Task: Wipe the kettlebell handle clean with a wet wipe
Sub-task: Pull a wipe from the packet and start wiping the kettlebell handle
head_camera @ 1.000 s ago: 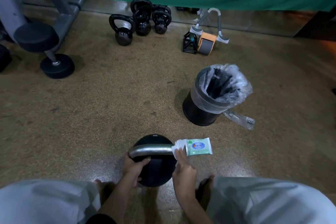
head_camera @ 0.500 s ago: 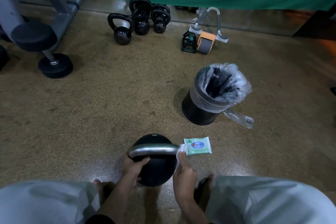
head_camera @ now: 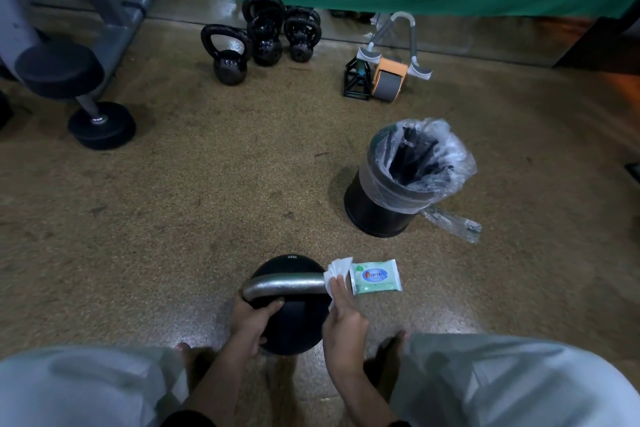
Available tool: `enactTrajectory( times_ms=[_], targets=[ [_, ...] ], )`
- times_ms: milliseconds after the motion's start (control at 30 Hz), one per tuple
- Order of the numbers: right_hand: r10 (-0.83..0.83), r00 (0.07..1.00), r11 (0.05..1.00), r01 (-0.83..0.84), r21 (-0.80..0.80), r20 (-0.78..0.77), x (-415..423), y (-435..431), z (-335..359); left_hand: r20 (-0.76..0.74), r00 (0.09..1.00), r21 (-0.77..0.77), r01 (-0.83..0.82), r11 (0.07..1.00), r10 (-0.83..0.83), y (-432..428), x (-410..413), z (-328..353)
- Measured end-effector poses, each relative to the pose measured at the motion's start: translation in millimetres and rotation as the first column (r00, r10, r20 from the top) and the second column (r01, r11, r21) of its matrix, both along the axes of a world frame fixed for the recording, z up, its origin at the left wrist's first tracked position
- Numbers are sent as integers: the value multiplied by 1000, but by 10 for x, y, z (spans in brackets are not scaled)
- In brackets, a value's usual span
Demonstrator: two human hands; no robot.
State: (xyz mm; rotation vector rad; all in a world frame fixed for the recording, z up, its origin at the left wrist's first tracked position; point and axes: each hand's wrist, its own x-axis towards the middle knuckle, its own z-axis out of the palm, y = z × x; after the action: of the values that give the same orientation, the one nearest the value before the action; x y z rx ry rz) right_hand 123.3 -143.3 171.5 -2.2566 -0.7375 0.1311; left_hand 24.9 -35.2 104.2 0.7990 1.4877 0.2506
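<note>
A large black kettlebell (head_camera: 294,326) stands on the floor between my knees. Its bare metal handle (head_camera: 284,286) runs left to right across the top. My left hand (head_camera: 251,321) grips the kettlebell at the handle's left end, fingers curled over the ball under the bar. My right hand (head_camera: 343,319) holds a white wet wipe (head_camera: 337,270) wrapped around the handle's right end. The green wet-wipe pack (head_camera: 376,276) lies flat on the floor just right of the kettlebell.
A black bin (head_camera: 388,204) with a clear plastic liner stands ahead to the right. Three small black kettlebells (head_camera: 263,40) sit by the green curtain. An orange ab roller (head_camera: 388,78) and black stand are beside them. A dumbbell (head_camera: 100,125) leans on a grey frame at the left.
My right hand slid the wipe outward along the handle's right end and then back in over the bar. My left hand has kept its grip.
</note>
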Motion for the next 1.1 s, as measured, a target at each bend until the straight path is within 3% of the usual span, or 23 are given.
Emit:
enactTrajectory(
  times_ms=[133,300,467,567,700,867,1000,1100],
  targets=[
    [12,999,999,-14,-31,-41,42,-66,3,1,1000,7,4,1000,-4,3,-2,19],
    [87,995,959,-98,-265,-55,259,183,215,3,1000,-2,-7,1000,7,-4,8,28],
    [123,989,967,-138,-214,-81,226,17,215,9,1000,-3,-15,1000,15,-5,-1,56],
    [91,983,930,-140,-340,-156,357,71,250,12,1000,9,-12,1000,12,3,-3,79],
    [204,969,864,-246,-438,-142,434,247,381,15,1000,10,-4,1000,3,-5,8,106],
    [307,942,845,-334,-418,-133,477,140,438,3,1000,6,2,1000,-2,-8,3,125],
    [396,896,683,-434,-588,-202,715,429,459,11,1000,9,-8,1000,8,-11,8,137],
    [467,835,581,-538,-611,-290,785,637,504,36,999,14,-14,1000,13,-26,2,138]
  ],
)
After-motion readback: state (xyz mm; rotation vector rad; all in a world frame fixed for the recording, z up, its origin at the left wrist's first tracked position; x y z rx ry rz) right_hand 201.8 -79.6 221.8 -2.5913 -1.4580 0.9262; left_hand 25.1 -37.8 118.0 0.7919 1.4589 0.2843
